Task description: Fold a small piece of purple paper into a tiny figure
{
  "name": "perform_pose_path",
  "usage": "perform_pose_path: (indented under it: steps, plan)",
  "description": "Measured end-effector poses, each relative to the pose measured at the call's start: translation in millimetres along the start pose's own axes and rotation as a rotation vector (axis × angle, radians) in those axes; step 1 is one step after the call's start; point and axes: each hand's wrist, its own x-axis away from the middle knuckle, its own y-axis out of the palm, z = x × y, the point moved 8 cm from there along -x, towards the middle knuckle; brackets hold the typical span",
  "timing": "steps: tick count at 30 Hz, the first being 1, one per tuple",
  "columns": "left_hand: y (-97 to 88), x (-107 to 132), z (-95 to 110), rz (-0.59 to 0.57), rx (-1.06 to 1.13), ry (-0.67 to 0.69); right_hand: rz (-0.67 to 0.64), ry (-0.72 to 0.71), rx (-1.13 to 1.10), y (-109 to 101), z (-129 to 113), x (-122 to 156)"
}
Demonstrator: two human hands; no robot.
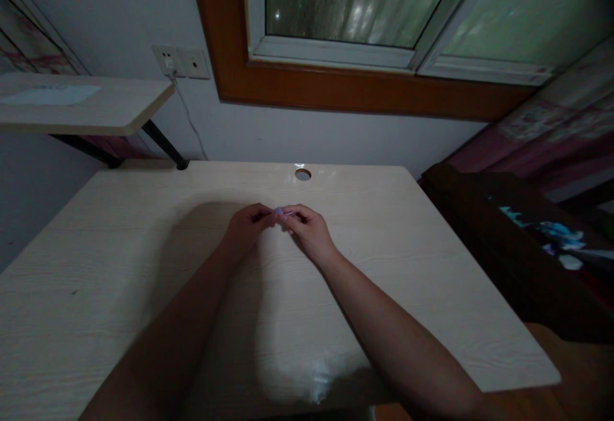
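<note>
Both my arms reach forward over a pale wood-grain desk (pixel 364 229). Between my fingertips is a small, light purple piece (pixel 279 211), thin and perhaps folded; its kind is too small to make out. My left hand (pixel 247 226) pinches it from the left with thumb and forefinger. From the right, my right hand (pixel 309 226) pinches it the same way, and the fingertips of the two hands nearly meet. Most of the piece is hidden by the fingers.
A raised shelf (pixel 86 107) on black legs stands at the desk's back left, with a white sheet (pixel 52 95) on it. A round cable hole (pixel 302 174) lies beyond my hands. A white cord (pixel 189 114) hangs from the wall socket (pixel 167 63). Dark furniture with blue items (pixel 559 234) stands right.
</note>
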Motion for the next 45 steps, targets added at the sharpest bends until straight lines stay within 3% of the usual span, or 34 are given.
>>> perform_pose_path:
  steps: [13,29,38,45]
  plan:
    - [-0.1,0.8,4.4,0.005,-0.063,0.015,-0.02,0.029,0.004,1.0,3.6,-0.2]
    - [5.6,4.6,11.7,-0.07,0.044,0.008,-0.129,0.019,-0.004,6.8,-0.3,3.0]
    - [-0.3,1.7,6.0,0.018,-0.027,0.026,-0.006,-0.027,0.044,1.7,-5.0,2.6]
    - [0.6,-0.3,8.9,0.024,0.035,0.041,-0.012,-0.089,0.052,0.7,-5.3,2.6]
